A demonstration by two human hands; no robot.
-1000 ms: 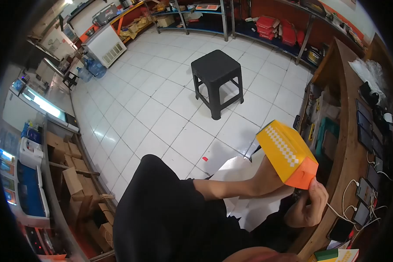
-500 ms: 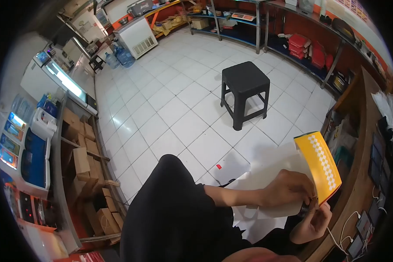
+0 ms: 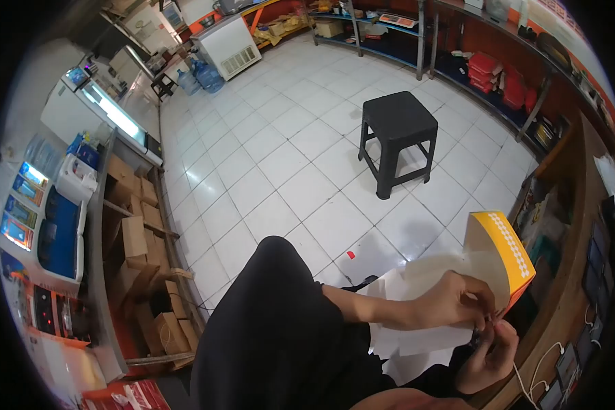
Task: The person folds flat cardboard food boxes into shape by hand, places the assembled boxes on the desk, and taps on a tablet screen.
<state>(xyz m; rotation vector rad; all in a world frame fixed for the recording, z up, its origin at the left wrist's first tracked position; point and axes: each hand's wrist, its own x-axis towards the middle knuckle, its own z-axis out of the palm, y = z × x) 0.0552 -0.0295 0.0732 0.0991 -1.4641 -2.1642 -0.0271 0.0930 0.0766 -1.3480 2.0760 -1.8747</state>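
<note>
Box (image 3: 511, 253): yellow, with a band of white diamonds, raised in front of the person at the lower right, just beside the wooden counter (image 3: 534, 345). Its pale inner side faces left.

Right hand (image 3: 488, 359): thumb and finger are pinched together on the box's near lower corner. This appears to steady the box by 1 end, leaving the rest of it unobstructed.

Left hand (image 3: 454, 301): reaches across from the left with fingers bent, tips meeting those of the right hand at the same corner. Whether they are clamped on the box or merely against it cannot be told; the contact is too small to read. The 2 hands are probably brought together so both can bear on 1 edge.

White sheet (image 3: 427, 342): below the left forearm; its full outline is hidden.

Phones (image 3: 568, 362) lie on the counter with white cables (image 3: 524, 383) running to them, presumably placed there for charging.

Stool (image 3: 400, 116): 1, black, upright on the tiled floor (image 3: 273, 178), well apart from the hands. Nothing is seen on its seat.
</note>
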